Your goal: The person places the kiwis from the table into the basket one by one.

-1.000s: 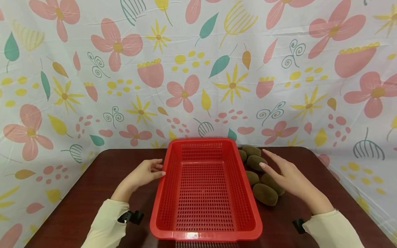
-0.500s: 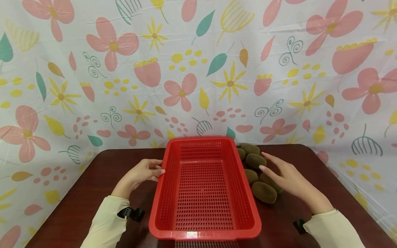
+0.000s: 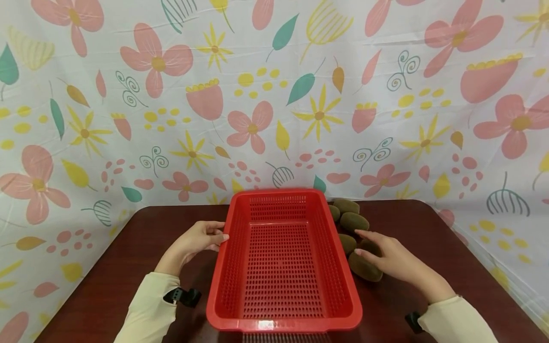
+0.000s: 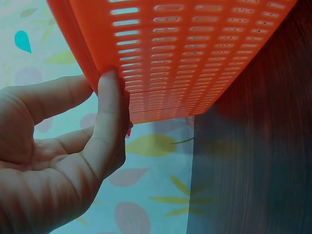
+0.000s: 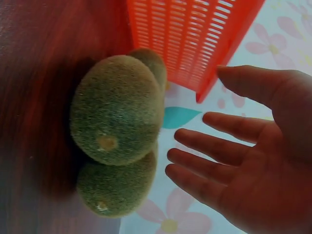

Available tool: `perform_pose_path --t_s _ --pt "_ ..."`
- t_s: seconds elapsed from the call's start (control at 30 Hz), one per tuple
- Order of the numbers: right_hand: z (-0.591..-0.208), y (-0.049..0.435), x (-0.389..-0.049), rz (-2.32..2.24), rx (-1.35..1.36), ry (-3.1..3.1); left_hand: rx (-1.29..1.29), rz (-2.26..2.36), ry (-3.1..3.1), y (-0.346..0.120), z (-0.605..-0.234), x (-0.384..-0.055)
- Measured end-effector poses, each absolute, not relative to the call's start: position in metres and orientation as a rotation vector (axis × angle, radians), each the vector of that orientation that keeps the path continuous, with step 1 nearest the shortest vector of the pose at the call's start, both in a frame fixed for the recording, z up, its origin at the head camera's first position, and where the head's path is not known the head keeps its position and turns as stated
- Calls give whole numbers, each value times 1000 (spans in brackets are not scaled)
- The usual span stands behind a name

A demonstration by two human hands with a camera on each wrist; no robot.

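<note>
A red plastic basket (image 3: 284, 326) with slotted walls stands on the table, and no fruit shows inside it. At its left side my left hand (image 3: 195, 244) pinches the rim, thumb on top and fingers against the outer wall (image 4: 170, 53). Several brown fuzzy kiwis (image 3: 365, 267) lie in a cluster along the basket's right side. Over the nearer ones hovers my right hand (image 3: 396, 261), fingers spread and relaxed, holding nothing. The right wrist view shows two kiwis (image 5: 117, 112) large in front of its fingertips, with a third partly hidden behind.
The dark reddish-brown table (image 3: 116, 271) ends at a back edge just behind the basket and kiwis. A white cloth (image 3: 274, 62) printed with flowers and leaves hangs behind it. A black wrist strap (image 3: 182, 297) shows at the left cuff.
My left hand has closed on the basket's rim. The right hand has come down and nearer to me, from beside the far kiwis to over the nearer ones.
</note>
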State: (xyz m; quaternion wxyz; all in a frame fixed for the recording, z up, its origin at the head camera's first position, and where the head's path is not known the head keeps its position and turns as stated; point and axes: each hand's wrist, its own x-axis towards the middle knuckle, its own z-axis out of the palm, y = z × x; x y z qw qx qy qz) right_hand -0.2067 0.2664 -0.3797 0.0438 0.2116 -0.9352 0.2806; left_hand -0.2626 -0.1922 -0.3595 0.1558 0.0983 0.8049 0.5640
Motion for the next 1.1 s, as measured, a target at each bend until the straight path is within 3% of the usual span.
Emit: perform_pose_path --t_s 1.1 --pt "-392 268 -216 759 767 -3014 299 1618 2315 -191 -360 -261"
